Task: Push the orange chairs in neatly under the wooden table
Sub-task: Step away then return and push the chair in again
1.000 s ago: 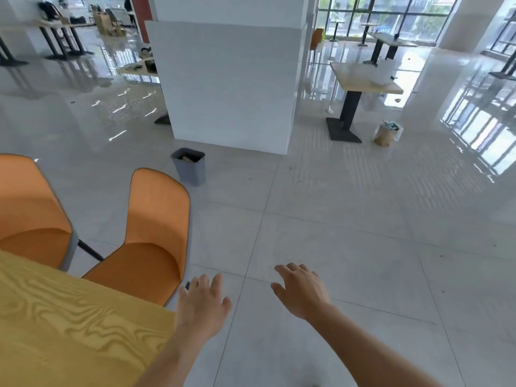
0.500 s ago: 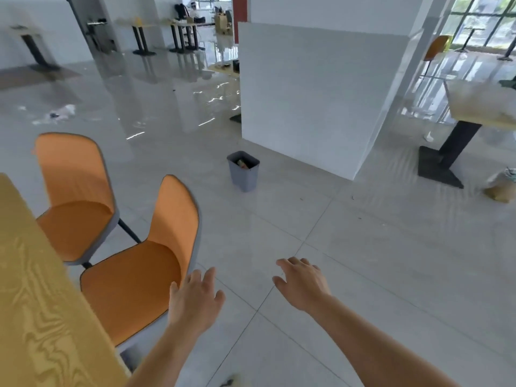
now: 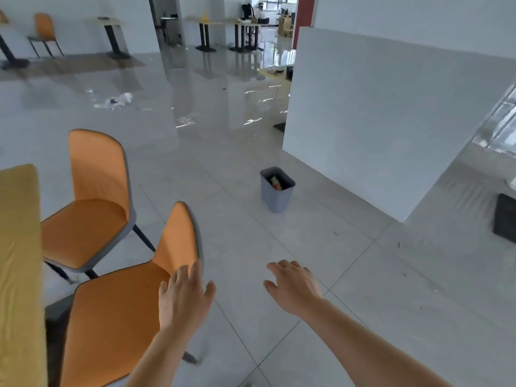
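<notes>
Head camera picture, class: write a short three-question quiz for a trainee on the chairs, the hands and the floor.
1. True or false: both hands are open and hold nothing.
2. How many orange chairs stand beside the wooden table?
3. Which hand is nearer the near chair's backrest? A) left B) right

Key
1. True: the left hand and right hand are spread, empty.
2. Two: the near one and the far chair.
3. A. The right one hangs over bare floor, on the side towards the grey bin.

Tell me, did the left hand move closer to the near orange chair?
Yes. The left hand now overlaps the near orange chair, its fingers by the backrest's edge; a second ago it sat lower, beside the seat. The head camera also turned, so part is viewpoint.
</notes>
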{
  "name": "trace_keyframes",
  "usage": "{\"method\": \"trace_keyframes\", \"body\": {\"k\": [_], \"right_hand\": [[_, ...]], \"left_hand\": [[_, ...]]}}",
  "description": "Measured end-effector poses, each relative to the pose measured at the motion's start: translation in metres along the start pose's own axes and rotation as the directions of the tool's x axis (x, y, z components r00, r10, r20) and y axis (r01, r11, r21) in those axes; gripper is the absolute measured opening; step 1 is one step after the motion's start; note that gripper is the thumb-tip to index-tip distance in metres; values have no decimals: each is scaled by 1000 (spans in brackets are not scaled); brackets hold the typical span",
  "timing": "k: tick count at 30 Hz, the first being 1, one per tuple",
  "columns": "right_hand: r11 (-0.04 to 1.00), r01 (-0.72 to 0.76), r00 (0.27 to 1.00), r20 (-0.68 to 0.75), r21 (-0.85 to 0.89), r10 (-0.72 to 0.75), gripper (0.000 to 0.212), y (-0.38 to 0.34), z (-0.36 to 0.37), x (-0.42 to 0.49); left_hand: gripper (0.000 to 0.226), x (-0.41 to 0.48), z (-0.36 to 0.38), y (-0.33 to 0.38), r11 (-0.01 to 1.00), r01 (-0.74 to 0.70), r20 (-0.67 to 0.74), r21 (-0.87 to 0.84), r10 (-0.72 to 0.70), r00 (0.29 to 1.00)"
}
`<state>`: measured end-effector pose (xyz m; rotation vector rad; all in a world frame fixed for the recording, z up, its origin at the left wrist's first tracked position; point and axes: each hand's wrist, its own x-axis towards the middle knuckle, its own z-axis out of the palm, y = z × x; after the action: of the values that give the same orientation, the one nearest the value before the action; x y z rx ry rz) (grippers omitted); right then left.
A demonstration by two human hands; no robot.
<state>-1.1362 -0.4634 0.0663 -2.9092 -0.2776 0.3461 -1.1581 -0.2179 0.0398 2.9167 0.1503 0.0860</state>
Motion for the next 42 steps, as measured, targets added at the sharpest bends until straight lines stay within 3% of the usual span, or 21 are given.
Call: {"method": "trace_keyframes", "body": {"k": [9,14,21,27,32,36,42], "right_hand": [[980,201,979,51,-15,-200,45,20,-35,135],[913,406,911,96,-45,-401,44,26,-46,218],[736,670,739,182,-95,-648,30,18,-61,297],[563,825,560,196,-48,-805,41,-29,-56,339],[451,893,444,180,-6,-878,42,-76,-43,372],[303,952,306,190,-44,-933,33,-106,-38,390],[179,983,182,239,-36,-954,34,-142,-33,423]], "left_hand": [[49,90,2,18,973,226,5,43,-226,974],[52,119,15,32,909,413,-19,58,-413,911],[57,136,29,58,752,657,-72,56,-653,754],[54,153,29,59,623,781,-93,41,-776,624],[50,178,36,38,536,845,-77,-3,-842,534],[43,193,43,25,476,879,-40,4,-878,476],[48,215,50,12,362,931,-13,-42,-932,362]]}}
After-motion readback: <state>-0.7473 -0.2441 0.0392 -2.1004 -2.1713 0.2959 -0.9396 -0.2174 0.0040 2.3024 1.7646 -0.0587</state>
